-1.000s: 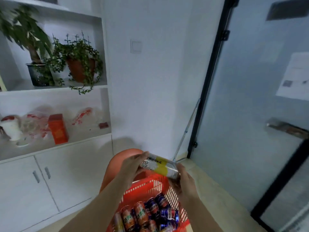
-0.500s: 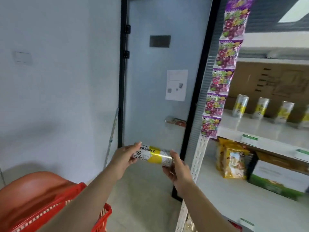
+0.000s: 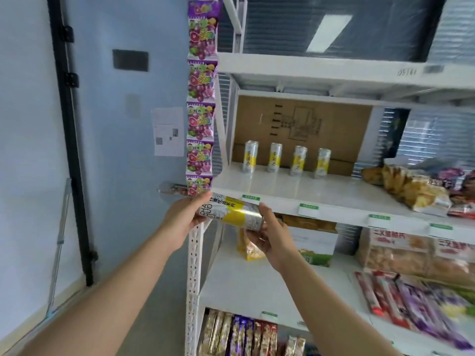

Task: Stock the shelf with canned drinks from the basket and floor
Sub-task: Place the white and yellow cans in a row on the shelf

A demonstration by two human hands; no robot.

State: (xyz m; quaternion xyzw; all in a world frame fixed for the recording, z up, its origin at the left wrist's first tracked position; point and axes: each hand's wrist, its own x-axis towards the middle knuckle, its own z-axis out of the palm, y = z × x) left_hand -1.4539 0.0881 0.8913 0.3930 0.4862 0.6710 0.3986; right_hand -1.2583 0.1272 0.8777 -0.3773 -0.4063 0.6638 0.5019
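Note:
A slim white and yellow can [image 3: 231, 211] lies sideways between both hands, just below the front left corner of the middle shelf [image 3: 295, 191]. My left hand [image 3: 183, 217] grips its left end and my right hand [image 3: 272, 237] holds its right end from below. Several matching cans [image 3: 285, 160] stand upright in a row at the back of that shelf, in front of a cardboard sheet. The basket is out of view.
A strip of purple snack packs [image 3: 200, 104] hangs down the shelf's left upright [image 3: 192, 278]. Packaged snacks [image 3: 411, 191] fill the shelf's right end and the lower shelves [image 3: 257, 283]. A blue door with a black frame [image 3: 69, 124] stands to the left.
The view has swung right from the basket and the door to the shelf. Both hands have carried the can up to the shelf's front left corner.

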